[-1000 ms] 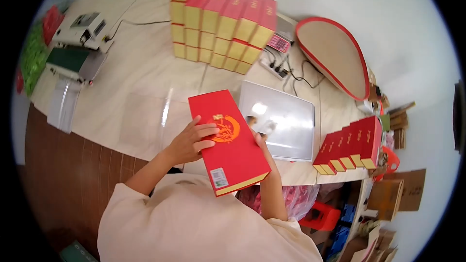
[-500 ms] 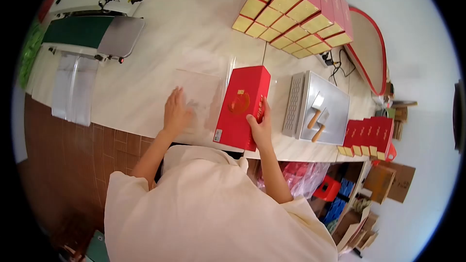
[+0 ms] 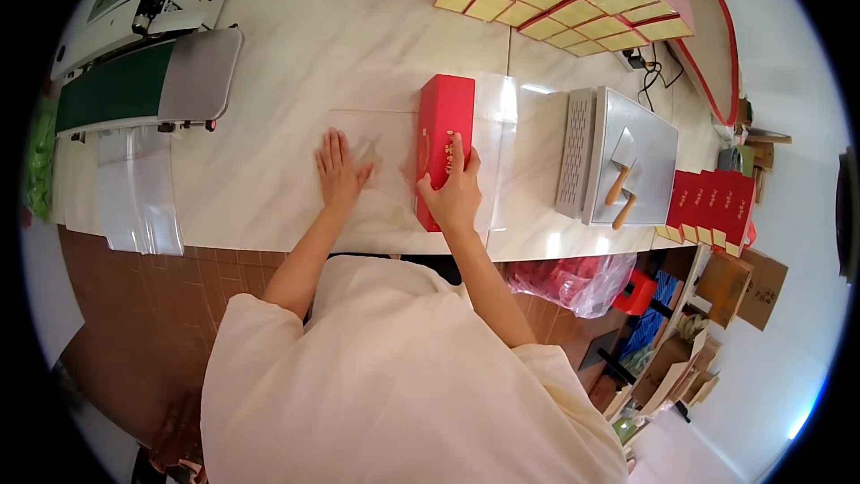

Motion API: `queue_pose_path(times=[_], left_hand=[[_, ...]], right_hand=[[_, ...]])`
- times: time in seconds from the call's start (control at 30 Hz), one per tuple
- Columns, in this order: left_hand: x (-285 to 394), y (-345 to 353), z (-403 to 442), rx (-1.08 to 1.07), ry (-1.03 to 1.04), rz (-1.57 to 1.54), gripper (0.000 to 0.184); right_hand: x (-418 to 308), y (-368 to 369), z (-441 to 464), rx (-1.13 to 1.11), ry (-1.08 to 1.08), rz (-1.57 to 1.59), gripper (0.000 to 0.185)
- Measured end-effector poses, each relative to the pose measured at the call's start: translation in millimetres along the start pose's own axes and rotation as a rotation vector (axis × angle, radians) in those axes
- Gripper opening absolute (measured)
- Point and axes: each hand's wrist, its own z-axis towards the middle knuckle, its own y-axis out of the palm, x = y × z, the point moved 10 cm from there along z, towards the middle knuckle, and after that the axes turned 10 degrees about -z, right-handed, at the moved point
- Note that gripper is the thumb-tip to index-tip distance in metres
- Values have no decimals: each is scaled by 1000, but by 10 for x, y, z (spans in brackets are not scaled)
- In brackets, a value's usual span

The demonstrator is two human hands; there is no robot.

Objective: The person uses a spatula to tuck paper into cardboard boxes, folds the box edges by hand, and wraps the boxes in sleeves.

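Observation:
A long red gift box point(image 3: 446, 103) with gold print stands on its narrow side on the marble-patterned table. Beneath it lies a clear plastic sheet point(image 3: 495, 130), which shows on both sides of the box. My right hand point(image 3: 454, 193) grips the box's near half, thumb on the left side and fingers over the top. To the left, my left hand point(image 3: 339, 170) lies flat, fingers spread, on the sheet's left part and apart from the box.
A metal hot plate point(image 3: 632, 161) stands at right, bearing two wooden-handled scrapers point(image 3: 619, 184). Stacked red-and-yellow boxes point(image 3: 573, 0) fill the back. A machine with a green belt point(image 3: 116, 85) is at left, near clear plastic sleeves point(image 3: 139, 188). More red boxes point(image 3: 712, 206) sit far right.
The red box has turned from its broad face onto its narrow side. My right hand has shifted over its top. My left hand, blurred before, now rests flat. The camera view has shifted.

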Motion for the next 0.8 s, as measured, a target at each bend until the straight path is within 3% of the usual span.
queue_pose_path(times=[0.37,0.5,0.57,0.8], left_hand=[[188,88,-23,21,153,141,74],[276,-20,8,60,154,115,76],[174,-109,63,108,62,-132,79],[163,-173,126,99,53,-82,82]], right_hand=[[-25,21,-1,46,-1,-95,87],[-20,13,-7,56,-7,-70,86],[22,7,-17,62,20,-36,84],[-112,20,-23,43,-3,-38,84]])
